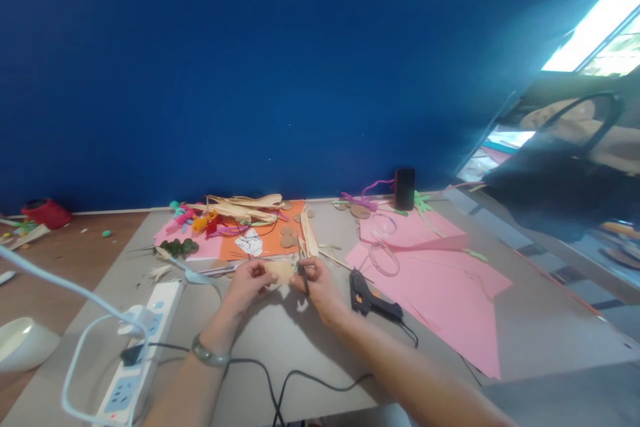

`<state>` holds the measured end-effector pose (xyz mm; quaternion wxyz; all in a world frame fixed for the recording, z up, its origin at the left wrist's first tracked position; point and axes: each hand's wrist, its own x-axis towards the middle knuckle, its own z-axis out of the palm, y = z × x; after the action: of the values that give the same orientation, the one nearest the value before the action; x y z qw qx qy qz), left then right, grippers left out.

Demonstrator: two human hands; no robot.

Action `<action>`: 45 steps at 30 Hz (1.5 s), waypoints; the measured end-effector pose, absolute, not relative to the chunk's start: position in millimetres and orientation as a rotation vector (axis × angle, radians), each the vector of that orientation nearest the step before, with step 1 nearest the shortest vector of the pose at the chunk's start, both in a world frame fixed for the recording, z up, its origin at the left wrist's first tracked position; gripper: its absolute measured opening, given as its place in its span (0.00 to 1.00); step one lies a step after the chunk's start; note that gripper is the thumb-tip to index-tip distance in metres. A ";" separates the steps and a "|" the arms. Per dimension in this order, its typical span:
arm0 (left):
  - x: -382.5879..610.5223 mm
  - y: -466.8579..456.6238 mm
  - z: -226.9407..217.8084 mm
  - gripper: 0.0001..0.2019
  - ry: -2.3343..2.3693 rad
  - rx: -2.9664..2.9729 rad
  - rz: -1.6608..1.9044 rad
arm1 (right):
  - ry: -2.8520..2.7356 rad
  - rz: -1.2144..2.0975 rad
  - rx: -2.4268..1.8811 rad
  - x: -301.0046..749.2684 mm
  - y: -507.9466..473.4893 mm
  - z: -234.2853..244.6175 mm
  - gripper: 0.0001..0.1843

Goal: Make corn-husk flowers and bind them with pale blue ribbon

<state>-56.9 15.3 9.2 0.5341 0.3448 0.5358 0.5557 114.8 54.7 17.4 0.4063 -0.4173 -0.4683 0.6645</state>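
Pinched in the fingers of my left hand [253, 283] is a small pale-tan piece of sheet material [281, 271], which spans the gap between my hands. My right hand [320, 283] grips dark-handled scissors [303, 273]; their tips lie close to the piece's right edge, and I cannot tell whether they touch it. A small whitish scrap [302, 305] is just below the scissors. To the right of my right hand lies a black hot glue gun [373, 299]. Beyond my hands is an orange sheet [270, 243] bearing a white speckled cutout [249, 242] and round brown discs [287, 237].
A white power strip [145, 353] with cables stands at the left. Black cords [320, 381] cross the near table. Dried husk strips [245, 205] and colourful craft bits lie at the back. Pink sheets [450, 307] and a dark phone [405, 189] are right, below a blue partition [280, 80].
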 end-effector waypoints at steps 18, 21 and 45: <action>-48.2 11.8 25.5 0.19 1.150 0.729 1.373 | -1.274 1.588 -1.017 111.9 58.3 30.8 0.23; -49.2 12.0 23.7 0.18 1.157 0.749 1.360 | -1.263 1.612 -1.027 109.9 55.3 30.8 0.24; -54.6 11.7 34.5 0.12 1.225 0.424 1.633 | -1.704 1.808 -0.938 108.1 27.6 9.7 0.27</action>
<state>-54.6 11.7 34.5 0.5043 0.1755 0.5074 0.6764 108.1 27.6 9.7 0.2404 -0.3427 -0.6228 0.6609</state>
